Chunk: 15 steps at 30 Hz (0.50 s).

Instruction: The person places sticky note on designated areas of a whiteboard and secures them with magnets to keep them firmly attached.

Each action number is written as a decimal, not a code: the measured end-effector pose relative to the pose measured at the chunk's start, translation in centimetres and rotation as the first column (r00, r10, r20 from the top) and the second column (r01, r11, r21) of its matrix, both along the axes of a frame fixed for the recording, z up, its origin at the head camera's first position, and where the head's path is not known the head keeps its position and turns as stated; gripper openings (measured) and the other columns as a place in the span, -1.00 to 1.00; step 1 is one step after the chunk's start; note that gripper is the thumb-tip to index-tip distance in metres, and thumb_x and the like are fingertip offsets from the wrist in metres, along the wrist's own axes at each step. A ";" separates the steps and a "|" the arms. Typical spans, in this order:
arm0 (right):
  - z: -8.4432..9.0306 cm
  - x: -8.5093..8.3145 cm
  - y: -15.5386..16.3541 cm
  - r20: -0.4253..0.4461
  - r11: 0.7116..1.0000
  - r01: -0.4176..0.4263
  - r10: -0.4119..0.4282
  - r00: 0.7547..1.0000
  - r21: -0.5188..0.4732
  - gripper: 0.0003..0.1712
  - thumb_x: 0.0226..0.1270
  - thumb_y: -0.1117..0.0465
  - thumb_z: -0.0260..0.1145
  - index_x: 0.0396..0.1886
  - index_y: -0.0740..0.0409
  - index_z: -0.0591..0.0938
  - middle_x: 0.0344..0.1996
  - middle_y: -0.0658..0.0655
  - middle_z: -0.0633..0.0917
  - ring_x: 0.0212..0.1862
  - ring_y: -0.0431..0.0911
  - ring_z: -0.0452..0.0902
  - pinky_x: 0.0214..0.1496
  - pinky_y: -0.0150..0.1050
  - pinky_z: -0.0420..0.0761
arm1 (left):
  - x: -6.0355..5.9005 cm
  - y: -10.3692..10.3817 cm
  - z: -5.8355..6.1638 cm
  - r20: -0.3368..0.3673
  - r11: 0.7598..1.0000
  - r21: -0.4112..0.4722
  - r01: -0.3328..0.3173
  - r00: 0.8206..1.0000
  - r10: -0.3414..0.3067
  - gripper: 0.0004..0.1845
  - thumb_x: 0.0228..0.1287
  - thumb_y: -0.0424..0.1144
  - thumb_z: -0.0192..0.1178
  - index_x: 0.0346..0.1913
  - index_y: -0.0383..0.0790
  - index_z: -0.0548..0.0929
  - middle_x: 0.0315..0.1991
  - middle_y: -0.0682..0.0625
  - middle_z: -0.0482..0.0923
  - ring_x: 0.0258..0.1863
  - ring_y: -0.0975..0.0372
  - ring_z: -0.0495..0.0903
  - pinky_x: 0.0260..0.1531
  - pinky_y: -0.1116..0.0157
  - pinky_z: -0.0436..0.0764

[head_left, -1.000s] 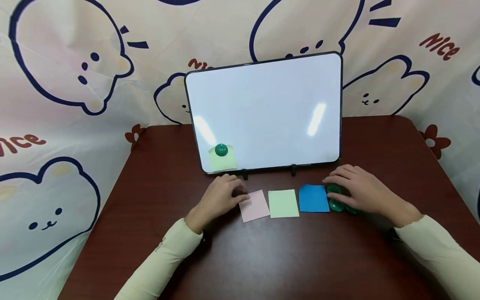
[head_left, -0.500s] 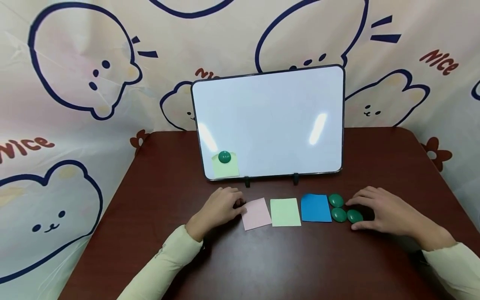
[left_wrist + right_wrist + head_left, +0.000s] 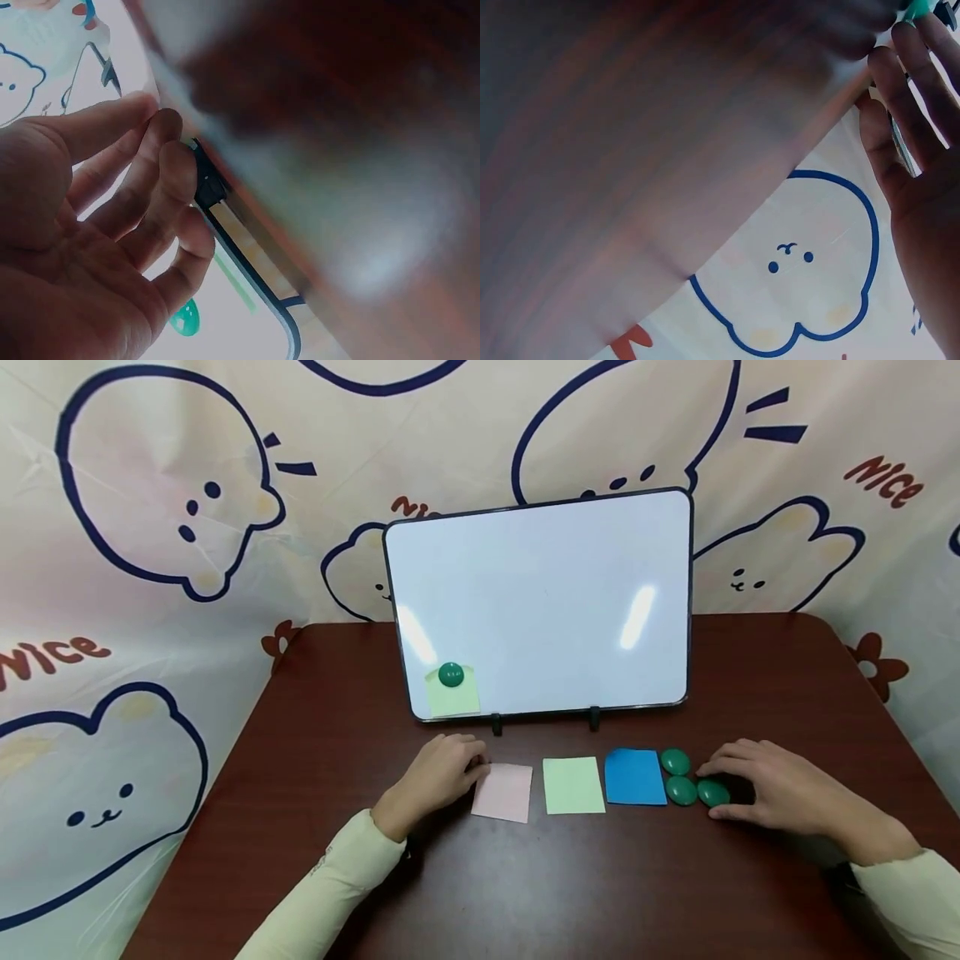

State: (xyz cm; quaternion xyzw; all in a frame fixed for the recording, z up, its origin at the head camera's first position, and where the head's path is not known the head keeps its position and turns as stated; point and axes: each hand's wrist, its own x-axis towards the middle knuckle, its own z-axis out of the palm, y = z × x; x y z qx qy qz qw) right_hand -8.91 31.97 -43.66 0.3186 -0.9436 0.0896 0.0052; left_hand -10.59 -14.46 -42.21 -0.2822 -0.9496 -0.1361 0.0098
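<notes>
We counted three paper notes lying flat in a row on the brown tabletop [image 3: 600,893], low in the middle of the head view: one pink note [image 3: 503,792], one green note [image 3: 573,785] and one blue note [image 3: 634,776]. A fourth note, yellow-green [image 3: 453,697], sat at the lower left corner of the whiteboard [image 3: 540,602] under one green magnet [image 3: 451,675]. Three more green magnets [image 3: 681,790] lay in a little bunch just right of the blue note.

Our left hand [image 3: 438,774] rested at the pink note's left edge, fingers curled, touching its corner. We could not tell if the grip pinched the paper. Our right hand [image 3: 780,789] lay at the lower right with its thumb and fingers around the magnet farthest right; the grip looked loose, and we could not tell if it held the magnet.

Both wrist views were very blurry. The left one showed curled fingers [image 3: 161,180] near the board's dark frame. The right one showed straight fingers [image 3: 911,97], cut off at the frame's edge.
</notes>
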 end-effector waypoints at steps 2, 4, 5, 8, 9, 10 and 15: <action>0.1 0.1 0.3 0.008 1.000 0.009 -0.009 1.000 0.001 -0.51 -0.02 -0.36 0.50 -0.11 -0.32 0.72 -0.13 -0.29 0.64 -0.09 -0.27 0.53 -0.03 -0.02 0.64 | -0.1 0.0 0.1 -0.005 1.000 0.026 -0.005 1.000 0.006 -0.93 0.21 -0.26 0.41 -0.37 -0.05 0.71 -0.44 0.12 0.68 -0.46 0.33 0.58 -0.41 0.37 0.53; 0.2 0.2 0.5 0.008 1.000 0.017 -0.017 1.000 -0.002 -0.52 -0.03 -0.36 0.51 -0.13 -0.33 0.72 -0.16 -0.32 0.64 -0.12 -0.30 0.52 -0.05 -0.05 0.65 | -0.1 0.0 0.2 -0.011 0.999 0.047 -0.013 1.000 0.013 -0.94 0.21 -0.28 0.41 -0.37 -0.07 0.72 -0.45 0.11 0.69 -0.48 0.34 0.58 -0.43 0.39 0.54; 0.2 0.2 0.5 0.006 1.000 0.017 -0.017 1.000 -0.005 -0.53 -0.03 -0.36 0.51 -0.14 -0.34 0.72 -0.18 -0.33 0.63 -0.13 -0.32 0.52 -0.07 -0.06 0.65 | -0.2 0.0 0.2 -0.015 0.998 0.056 -0.016 1.000 0.017 -0.94 0.21 -0.29 0.41 -0.37 -0.08 0.72 -0.45 0.11 0.69 -0.48 0.35 0.58 -0.43 0.39 0.55; 0.2 0.2 0.6 -0.007 1.000 0.007 -0.007 1.000 -0.017 -0.56 -0.04 -0.33 0.53 -0.16 -0.34 0.72 -0.22 -0.38 0.61 -0.17 -0.38 0.49 -0.11 -0.15 0.65 | -0.2 -0.1 0.2 -0.025 0.996 0.081 -0.024 0.999 0.026 -0.95 0.21 -0.30 0.40 -0.36 -0.08 0.73 -0.45 0.11 0.71 -0.49 0.35 0.60 -0.44 0.41 0.56; 0.1 0.2 0.6 -0.013 1.000 0.001 -0.001 1.000 -0.022 -0.57 -0.04 -0.31 0.54 -0.17 -0.34 0.72 -0.22 -0.39 0.60 -0.18 -0.40 0.48 -0.13 -0.17 0.65 | -0.3 -0.1 0.2 -0.028 0.996 0.089 -0.023 0.999 0.025 -0.95 0.20 -0.30 0.41 -0.36 -0.09 0.74 -0.45 0.12 0.72 -0.49 0.35 0.60 -0.44 0.41 0.56; 0.1 0.2 0.6 -0.018 1.000 -0.004 0.004 1.000 -0.029 -0.58 -0.05 -0.29 0.55 -0.17 -0.34 0.72 -0.23 -0.40 0.60 -0.18 -0.41 0.48 -0.13 -0.19 0.65 | -0.3 -0.2 0.2 -0.029 0.995 0.098 -0.022 0.999 0.025 -0.95 0.20 -0.29 0.41 -0.36 -0.09 0.74 -0.45 0.12 0.72 -0.49 0.35 0.61 -0.44 0.42 0.56; 0.1 0.1 0.6 -0.034 0.999 -0.016 0.014 0.999 -0.047 -0.58 -0.10 -0.21 0.61 -0.19 -0.35 0.71 -0.22 -0.41 0.60 -0.18 -0.43 0.49 -0.15 -0.22 0.65 | -0.5 -0.2 0.2 -0.044 0.991 0.134 -0.011 0.999 0.017 -0.96 0.19 -0.24 0.42 -0.34 -0.10 0.76 -0.43 0.12 0.74 -0.47 0.34 0.63 -0.44 0.45 0.55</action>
